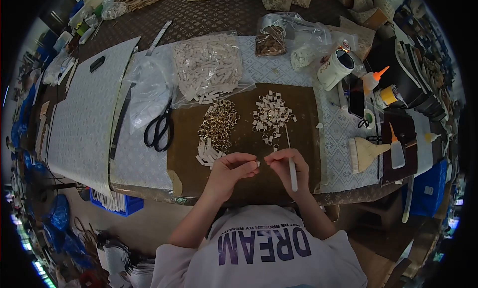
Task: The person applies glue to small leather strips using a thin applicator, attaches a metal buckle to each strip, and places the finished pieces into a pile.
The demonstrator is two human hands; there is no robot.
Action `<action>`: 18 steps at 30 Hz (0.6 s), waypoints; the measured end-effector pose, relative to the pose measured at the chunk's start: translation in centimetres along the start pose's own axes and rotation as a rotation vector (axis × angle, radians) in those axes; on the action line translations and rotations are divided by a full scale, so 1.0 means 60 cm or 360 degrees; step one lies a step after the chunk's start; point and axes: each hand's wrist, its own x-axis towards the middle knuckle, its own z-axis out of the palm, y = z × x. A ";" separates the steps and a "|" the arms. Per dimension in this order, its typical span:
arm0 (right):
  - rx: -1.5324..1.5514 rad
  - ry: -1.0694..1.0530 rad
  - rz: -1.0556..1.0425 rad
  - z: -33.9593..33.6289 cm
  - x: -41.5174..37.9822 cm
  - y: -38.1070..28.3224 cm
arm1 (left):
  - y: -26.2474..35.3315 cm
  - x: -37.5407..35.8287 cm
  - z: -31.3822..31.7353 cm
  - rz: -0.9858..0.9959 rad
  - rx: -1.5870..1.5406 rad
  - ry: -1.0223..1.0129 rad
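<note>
Over a brown board (244, 188), my left hand (234, 172) pinches a small white piece (258, 164) between thumb and fingertips. My right hand (288, 167) is just to its right, fingers closed around a thin tool with a white handle (293, 174); its narrow end points up toward the back. Beyond my left hand are a pile of gold-coloured rings (218, 123) and some loose white strips (206, 153). A pile of white pieces with metal rings (271, 114) lies beyond my right hand. Whether my right fingertips also hold something small is unclear.
Black scissors (159, 132) and a clear bag of white strips (209, 64) lie to the left and back. On the right are a white can (336, 69), a wide brush (366, 154), and a bottle with an orange tip (397, 152).
</note>
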 end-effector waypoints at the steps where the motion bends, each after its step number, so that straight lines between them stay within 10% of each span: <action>1: -0.0003 -0.0031 -0.0038 0.004 -0.001 0.006 | 0.000 0.000 0.000 0.0003 -0.0004 -0.0007; 18: -0.0158 -0.0120 -0.0236 0.024 0.002 0.031 | 0.000 0.000 -0.005 -0.0013 -0.0012 -0.0020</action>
